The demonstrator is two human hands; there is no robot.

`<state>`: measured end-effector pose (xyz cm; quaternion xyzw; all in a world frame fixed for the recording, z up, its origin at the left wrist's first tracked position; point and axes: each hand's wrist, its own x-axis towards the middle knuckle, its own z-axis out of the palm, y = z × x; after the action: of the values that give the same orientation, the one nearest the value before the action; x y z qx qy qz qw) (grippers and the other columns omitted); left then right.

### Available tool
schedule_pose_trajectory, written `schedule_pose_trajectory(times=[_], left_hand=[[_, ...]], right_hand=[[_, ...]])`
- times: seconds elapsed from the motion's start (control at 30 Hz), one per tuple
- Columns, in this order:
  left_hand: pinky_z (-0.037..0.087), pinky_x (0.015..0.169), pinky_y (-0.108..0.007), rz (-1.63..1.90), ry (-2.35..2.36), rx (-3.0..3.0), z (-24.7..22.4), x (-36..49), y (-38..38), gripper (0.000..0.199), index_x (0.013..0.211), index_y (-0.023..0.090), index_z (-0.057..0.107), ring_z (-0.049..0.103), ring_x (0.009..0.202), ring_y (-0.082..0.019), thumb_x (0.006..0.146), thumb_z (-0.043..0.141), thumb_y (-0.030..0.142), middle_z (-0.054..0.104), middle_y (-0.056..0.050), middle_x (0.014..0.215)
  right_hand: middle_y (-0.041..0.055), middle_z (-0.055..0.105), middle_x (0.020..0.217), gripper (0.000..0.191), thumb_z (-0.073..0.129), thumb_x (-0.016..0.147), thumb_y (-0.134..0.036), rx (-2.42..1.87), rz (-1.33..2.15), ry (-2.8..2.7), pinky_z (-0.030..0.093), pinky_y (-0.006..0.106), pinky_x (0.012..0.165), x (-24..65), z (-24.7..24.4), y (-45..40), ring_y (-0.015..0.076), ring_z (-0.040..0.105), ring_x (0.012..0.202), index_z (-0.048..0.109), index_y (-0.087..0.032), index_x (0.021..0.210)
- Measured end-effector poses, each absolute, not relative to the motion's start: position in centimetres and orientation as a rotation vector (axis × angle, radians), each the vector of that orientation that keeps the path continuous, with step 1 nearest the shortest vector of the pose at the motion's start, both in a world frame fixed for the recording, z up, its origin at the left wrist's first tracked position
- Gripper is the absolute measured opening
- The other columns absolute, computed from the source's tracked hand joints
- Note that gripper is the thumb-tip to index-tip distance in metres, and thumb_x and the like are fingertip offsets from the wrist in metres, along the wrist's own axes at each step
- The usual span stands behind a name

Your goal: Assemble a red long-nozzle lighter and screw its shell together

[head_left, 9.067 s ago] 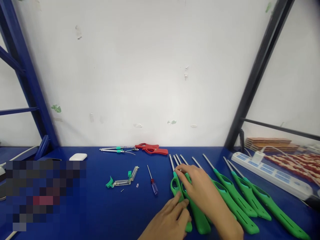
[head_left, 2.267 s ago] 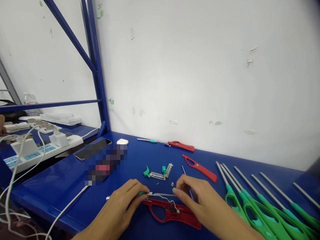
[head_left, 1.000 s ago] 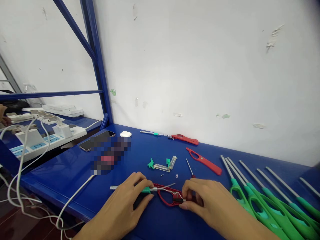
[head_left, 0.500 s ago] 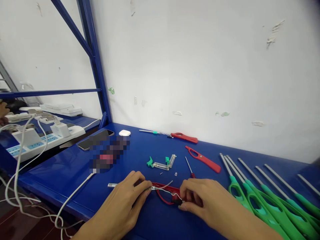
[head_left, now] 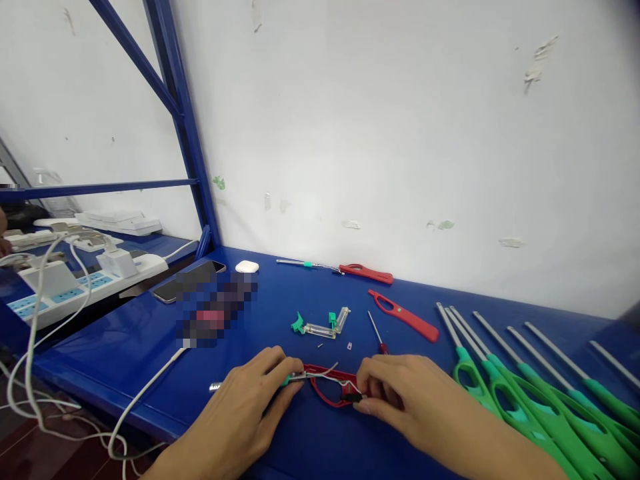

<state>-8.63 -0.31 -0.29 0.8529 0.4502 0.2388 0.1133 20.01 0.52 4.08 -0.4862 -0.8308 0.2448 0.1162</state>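
My left hand [head_left: 253, 400] is closed around the metal tube [head_left: 215, 387] of a long lighter; its slotted tip sticks out to the left and a bit of teal collar shows by the fingertips. Thin wires [head_left: 325, 377] run from the tube's right end to a black igniter piece [head_left: 351, 398]. The fingers of my right hand [head_left: 405, 393] pinch that piece at its right end. Under the wires lies an open red handle shell [head_left: 320, 369], partly covered by both hands. Just behind are clear fuel tanks with green parts [head_left: 320, 331] and tiny loose pieces [head_left: 349, 346].
A screwdriver [head_left: 383, 348] and another red handle half [head_left: 410, 319] lie beyond my right hand. Further back is a second opened lighter [head_left: 367, 273]. Several green lighters [head_left: 540, 407] fan out at right. A phone [head_left: 190, 281], white case [head_left: 247, 267] and cable [head_left: 145, 387] sit left.
The tube's left tip has swung toward me and down, and its teal collar now shows at my left fingertips. My right hand stays at the igniter. The camera view has shifted slightly.
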Motion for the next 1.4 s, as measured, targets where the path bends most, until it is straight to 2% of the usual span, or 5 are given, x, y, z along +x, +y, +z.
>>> schedule_pose_trajectory(times=[0.4, 0.63, 0.9, 1.03, 1.4], left_hand=[[0.054, 0.073, -0.026, 0.738, 1.293, 2.571, 0.3, -8.6, -0.3, 0.033, 0.115, 0.030, 0.070, 0.069, 0.081, -0.015, 0.116, 0.037, 0.030, 0.065, -0.002, 0.109], [0.057, 0.086, -0.028, 0.871, 1.299, 2.511, -0.8, -8.7, -0.2, 0.026, 0.137, 0.031, 0.062, 0.072, 0.097, -0.017, 0.113, 0.051, 0.033, 0.066, -0.001, 0.114], [0.052, 0.069, -0.025, 0.926, 1.287, 2.480, 0.0, -8.4, -0.3, 0.011, 0.104, 0.027, 0.065, 0.069, 0.078, -0.013, 0.110, 0.057, 0.031, 0.064, 0.003, 0.098], [0.049, 0.064, -0.025, 0.970, 1.286, 2.508, -0.2, -8.4, -0.4, 0.009, 0.101, 0.026, 0.062, 0.067, 0.072, -0.013, 0.109, 0.059, 0.029, 0.063, 0.003, 0.095], [0.048, 0.066, -0.023, 1.119, 1.132, 2.623, -0.8, -8.6, -0.2, 0.015, 0.096, 0.024, 0.058, 0.064, 0.072, -0.010, 0.110, 0.056, 0.020, 0.061, 0.002, 0.097]], right_hand=[[-0.0069, 0.068, 0.087, 0.011, 0.072, 0.102, -0.032, -1.427, 0.721, -2.445, 0.034, 0.028, 0.065, 20.2, 3.8, 0.3, 0.0144, 0.055, 0.073, 0.064, -0.028, 0.095], [-0.0072, 0.068, 0.089, 0.011, 0.073, 0.101, -0.033, -1.440, 0.764, -2.422, 0.035, 0.028, 0.066, 20.2, 3.8, 0.3, 0.0147, 0.055, 0.076, 0.064, -0.029, 0.096], [-0.0077, 0.068, 0.080, 0.010, 0.076, 0.098, -0.036, -1.460, 0.846, -2.367, 0.036, 0.027, 0.063, 20.4, 3.6, 0.6, 0.0142, 0.057, 0.072, 0.068, -0.030, 0.097], [-0.0071, 0.068, 0.080, 0.010, 0.076, 0.097, -0.038, -1.456, 0.849, -2.356, 0.037, 0.027, 0.063, 20.5, 3.2, 0.7, 0.0144, 0.057, 0.072, 0.070, -0.031, 0.097], [-0.0077, 0.066, 0.079, 0.009, 0.076, 0.098, -0.028, -1.438, 0.875, -2.407, 0.036, 0.026, 0.066, 20.8, 2.9, 1.2, 0.0131, 0.057, 0.072, 0.068, -0.030, 0.101]])
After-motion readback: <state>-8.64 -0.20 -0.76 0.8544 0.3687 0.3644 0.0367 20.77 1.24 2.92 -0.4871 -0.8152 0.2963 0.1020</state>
